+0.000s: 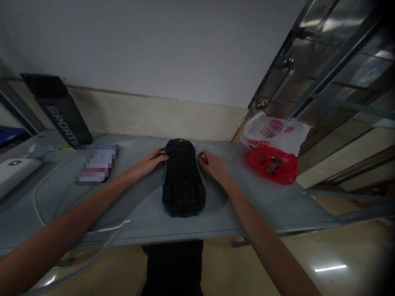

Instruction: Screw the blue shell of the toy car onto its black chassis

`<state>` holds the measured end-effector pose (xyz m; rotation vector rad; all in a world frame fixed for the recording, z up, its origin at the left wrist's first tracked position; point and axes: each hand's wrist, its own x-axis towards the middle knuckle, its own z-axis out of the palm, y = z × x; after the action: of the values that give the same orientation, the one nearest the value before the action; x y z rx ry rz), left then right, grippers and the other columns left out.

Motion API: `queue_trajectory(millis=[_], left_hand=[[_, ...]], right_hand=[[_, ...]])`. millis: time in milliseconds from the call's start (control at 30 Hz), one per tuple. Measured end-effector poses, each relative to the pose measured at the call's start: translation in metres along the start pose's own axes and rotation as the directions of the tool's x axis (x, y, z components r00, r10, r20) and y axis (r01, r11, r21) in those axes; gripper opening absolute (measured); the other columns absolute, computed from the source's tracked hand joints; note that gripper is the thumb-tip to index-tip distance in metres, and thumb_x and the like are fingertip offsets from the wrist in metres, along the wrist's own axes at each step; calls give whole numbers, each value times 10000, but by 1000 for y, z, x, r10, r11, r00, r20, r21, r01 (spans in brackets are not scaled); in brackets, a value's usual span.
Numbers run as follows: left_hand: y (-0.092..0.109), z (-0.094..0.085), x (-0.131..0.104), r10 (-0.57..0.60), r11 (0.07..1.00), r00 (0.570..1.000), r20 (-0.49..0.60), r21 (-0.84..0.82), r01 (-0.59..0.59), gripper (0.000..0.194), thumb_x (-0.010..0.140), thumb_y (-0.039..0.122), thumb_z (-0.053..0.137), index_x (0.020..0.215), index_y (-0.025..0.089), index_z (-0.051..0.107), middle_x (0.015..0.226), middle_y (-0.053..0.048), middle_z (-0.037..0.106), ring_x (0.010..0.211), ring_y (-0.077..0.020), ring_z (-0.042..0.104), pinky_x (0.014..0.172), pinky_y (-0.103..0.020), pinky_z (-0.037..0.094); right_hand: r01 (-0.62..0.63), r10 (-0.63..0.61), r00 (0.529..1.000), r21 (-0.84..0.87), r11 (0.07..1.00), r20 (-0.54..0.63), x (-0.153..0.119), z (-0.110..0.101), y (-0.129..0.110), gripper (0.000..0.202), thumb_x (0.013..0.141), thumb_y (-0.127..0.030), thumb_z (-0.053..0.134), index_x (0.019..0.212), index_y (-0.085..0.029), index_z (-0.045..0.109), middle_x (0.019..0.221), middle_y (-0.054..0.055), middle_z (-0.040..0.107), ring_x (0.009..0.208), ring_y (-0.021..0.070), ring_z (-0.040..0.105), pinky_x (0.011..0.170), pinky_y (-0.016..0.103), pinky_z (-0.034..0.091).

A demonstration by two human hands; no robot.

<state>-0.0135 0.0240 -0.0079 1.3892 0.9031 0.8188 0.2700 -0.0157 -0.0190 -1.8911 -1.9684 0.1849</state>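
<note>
A toy car [182, 181] lies upside down on the grey-covered table, its black underside facing up and a bluish body edge showing at its sides. A small red dot shows on the underside. My left hand [153, 159] holds the car's left side, with the thumb at its edge and the other fingers alongside. At the opposite side, my right hand [212, 164] is closed, its curled fingertips against the car's right edge. The fingertips of my right hand are partly hidden, so anything small between them cannot be made out.
A phone [98, 163], partly pixelated, lies left of the car. Behind it stands a dark "SPORTS" box [63, 113]. A white device [18, 172] and a white cable [108, 227] are at the left. White [274, 131] and red [273, 165] plastic bags sit at the right.
</note>
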Motion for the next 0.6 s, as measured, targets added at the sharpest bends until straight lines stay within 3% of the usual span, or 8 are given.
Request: queue_trajectory(millis=[267,600], left_hand=[[5,1,0,-33,993,999,11,-111,34,499,857,292,707,1342,198,632,1247,-79,764,1264,-265,664,1173,-429,430],[5,2,6,-55,990,998,10,-126,55,551,833,274,732,1362,171,616,1249,-93,752,1205,-247,665,1124,-386,451]], right_hand=[[11,-10,1000,31,999,-8,0,0,6,221,1029,-314,509,1183,-217,635,879,31,725,801,176,650,723,280,404],[42,-40,999,87,995,-15,0,1,14,201,1023,-286,530,1182,-210,627,866,28,720,788,170,653,739,274,419]])
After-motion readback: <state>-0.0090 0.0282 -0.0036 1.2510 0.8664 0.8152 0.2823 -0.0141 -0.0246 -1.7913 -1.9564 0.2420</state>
